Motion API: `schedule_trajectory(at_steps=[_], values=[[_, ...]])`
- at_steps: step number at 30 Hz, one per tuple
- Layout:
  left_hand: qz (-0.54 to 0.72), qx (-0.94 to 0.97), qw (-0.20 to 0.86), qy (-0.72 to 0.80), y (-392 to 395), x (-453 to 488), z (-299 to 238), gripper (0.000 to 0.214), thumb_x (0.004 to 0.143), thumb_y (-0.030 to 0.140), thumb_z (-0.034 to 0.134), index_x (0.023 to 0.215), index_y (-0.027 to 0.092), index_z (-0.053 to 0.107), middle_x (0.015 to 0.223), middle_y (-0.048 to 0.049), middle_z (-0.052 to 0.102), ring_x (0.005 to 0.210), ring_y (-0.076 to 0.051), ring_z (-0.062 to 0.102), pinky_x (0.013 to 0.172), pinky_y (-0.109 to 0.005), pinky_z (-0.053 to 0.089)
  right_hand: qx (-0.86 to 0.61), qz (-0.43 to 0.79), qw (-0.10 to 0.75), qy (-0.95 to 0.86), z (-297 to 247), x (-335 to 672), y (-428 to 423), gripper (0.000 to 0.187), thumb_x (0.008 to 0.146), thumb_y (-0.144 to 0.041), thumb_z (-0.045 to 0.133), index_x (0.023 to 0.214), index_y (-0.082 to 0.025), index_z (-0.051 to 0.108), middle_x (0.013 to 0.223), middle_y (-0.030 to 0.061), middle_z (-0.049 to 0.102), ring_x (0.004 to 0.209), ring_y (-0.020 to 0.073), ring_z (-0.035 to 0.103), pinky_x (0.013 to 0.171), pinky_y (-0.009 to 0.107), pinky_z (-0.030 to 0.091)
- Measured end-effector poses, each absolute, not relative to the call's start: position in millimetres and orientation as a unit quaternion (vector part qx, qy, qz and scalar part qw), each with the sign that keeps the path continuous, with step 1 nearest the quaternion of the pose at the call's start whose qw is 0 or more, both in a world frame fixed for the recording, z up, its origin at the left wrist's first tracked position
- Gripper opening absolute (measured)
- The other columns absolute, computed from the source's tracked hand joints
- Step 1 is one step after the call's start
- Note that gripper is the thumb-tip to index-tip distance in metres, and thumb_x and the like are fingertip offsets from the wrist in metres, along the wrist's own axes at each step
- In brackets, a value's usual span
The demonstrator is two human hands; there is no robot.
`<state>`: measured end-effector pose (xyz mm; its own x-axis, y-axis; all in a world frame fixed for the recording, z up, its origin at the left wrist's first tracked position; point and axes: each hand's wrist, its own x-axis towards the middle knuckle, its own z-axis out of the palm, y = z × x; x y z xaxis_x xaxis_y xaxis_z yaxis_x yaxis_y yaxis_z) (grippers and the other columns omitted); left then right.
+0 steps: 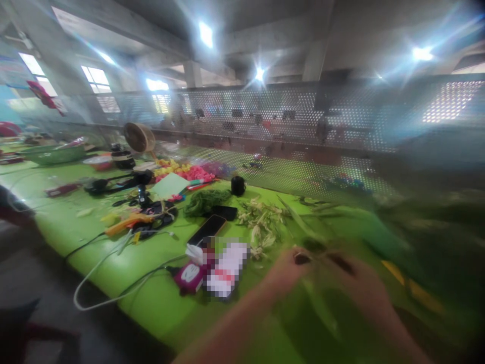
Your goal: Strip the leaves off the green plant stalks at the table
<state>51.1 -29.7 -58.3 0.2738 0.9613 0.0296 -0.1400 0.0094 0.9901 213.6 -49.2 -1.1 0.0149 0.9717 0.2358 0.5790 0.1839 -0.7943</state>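
Note:
Both hands are together at the right of the table, smeared by motion. My left hand (pixel 290 263) is closed, its fingers curled around a long pale-green leaf-like strip (pixel 320 306) that hangs below. My right hand (pixel 354 275) comes in from the other side, its fingers closed at the same strip, though the exact grip is blurred. Another long green leaf blade (pixel 297 215) slants just beyond the hands. To the left of them lies a loose heap of pale yellow-green leafy pieces (pixel 261 222).
Left of my hands are a phone (pixel 207 230), a magenta packet (pixel 190 275) and a yellow-handled corded tool (pixel 129 223). Farther back sit green fibre (pixel 206 202), a black cup (pixel 238 185) and pink pieces (pixel 187 173). A perforated metal screen (pixel 242 136) borders the table (pixel 151 318).

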Motion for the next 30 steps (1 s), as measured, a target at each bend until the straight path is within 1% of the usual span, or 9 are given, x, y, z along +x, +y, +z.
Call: schedule_trajectory(at_steps=[3,6,9,12,14,18,23,26,30], values=[[0.473,0.534,0.591,0.376,-30,54,-60,0.019,0.068,0.024,0.07,0.084,0.015,0.068,0.078,-0.0026,0.065,0.074,-0.015,0.057,0.072,-0.027,0.044,-0.6,0.254,0.404,-0.641,-1,210,-50,0.021,0.067,-0.042,0.061,0.068,-0.024,0.072,0.072,0.0037,0.075,0.067,0.0239,0.067,0.059,0.029,0.05],[0.472,0.56,0.571,0.372,-33,55,-54,0.013,0.069,0.02,0.067,0.081,0.015,0.069,0.078,-0.0029,0.067,0.076,-0.016,0.059,0.076,-0.028,0.045,-0.608,0.255,0.407,-0.632,-5,209,-50,0.022,0.066,-0.042,0.06,0.068,-0.024,0.071,0.073,0.0036,0.075,0.069,0.0243,0.067,0.061,0.03,0.05],[0.454,0.589,0.55,0.38,-38,54,-46,0.011,0.067,0.018,0.068,0.078,0.016,0.07,0.077,-0.0031,0.068,0.078,-0.018,0.06,0.079,-0.03,0.046,-0.612,0.243,0.407,-0.634,-11,208,-50,0.022,0.067,-0.042,0.059,0.067,-0.024,0.07,0.073,0.0036,0.074,0.069,0.0238,0.066,0.062,0.03,0.049],[0.433,0.603,0.56,0.367,-40,53,-42,0.013,0.067,0.019,0.067,0.079,0.016,0.071,0.078,-0.0034,0.069,0.08,-0.018,0.06,0.079,-0.03,0.046,-0.601,0.238,0.396,-0.652,-16,208,-48,0.021,0.069,-0.041,0.058,0.067,-0.024,0.07,0.073,0.0035,0.074,0.069,0.0237,0.066,0.062,0.03,0.049],[0.43,0.595,0.571,0.367,-40,53,-41,0.013,0.069,0.021,0.066,0.08,0.016,0.071,0.079,-0.0035,0.068,0.078,-0.018,0.059,0.077,-0.029,0.045,-0.597,0.24,0.396,-0.655,-18,211,-46,0.021,0.07,-0.041,0.058,0.07,-0.023,0.07,0.075,0.0032,0.074,0.071,0.0236,0.067,0.064,0.03,0.05],[0.436,0.548,0.596,0.391,-39,52,-42,0.014,0.072,0.023,0.063,0.084,0.017,0.069,0.074,-0.0011,0.065,0.068,-0.014,0.055,0.07,-0.026,0.043,-0.586,0.229,0.394,-0.67,-22,220,-42,0.025,0.076,-0.043,0.056,0.086,-0.023,0.069,0.083,0.0018,0.074,0.075,0.0215,0.067,0.067,0.029,0.05],[0.422,0.544,0.584,0.429,-32,49,-49,0.014,0.074,0.027,0.063,0.081,0.016,0.068,0.063,0.0025,0.057,0.059,-0.01,0.045,0.06,-0.023,0.037,-0.522,0.157,0.344,-0.765,-28,229,-41,0.02,0.082,-0.038,0.057,0.093,-0.025,0.068,0.094,0.0024,0.071,0.083,0.0197,0.066,0.073,0.028,0.049],[0.428,0.557,0.578,0.415,-29,49,-54,0.013,0.074,0.024,0.061,0.081,0.016,0.068,0.068,0.0017,0.06,0.063,-0.011,0.049,0.064,-0.024,0.038,-0.501,0.117,0.324,-0.794,-30,228,-42,0.02,0.086,-0.035,0.054,0.096,-0.028,0.069,0.095,0.0022,0.071,0.084,0.0189,0.066,0.073,0.028,0.049],[0.411,0.604,0.537,0.423,-28,48,-53,0.014,0.073,0.02,0.06,0.083,0.014,0.068,0.075,-0.0007,0.064,0.072,-0.015,0.054,0.067,-0.025,0.041,-0.487,0.093,0.324,-0.806,-30,228,-43,0.02,0.088,-0.035,0.051,0.094,-0.028,0.07,0.091,0.0018,0.072,0.081,0.0186,0.067,0.072,0.028,0.05]])
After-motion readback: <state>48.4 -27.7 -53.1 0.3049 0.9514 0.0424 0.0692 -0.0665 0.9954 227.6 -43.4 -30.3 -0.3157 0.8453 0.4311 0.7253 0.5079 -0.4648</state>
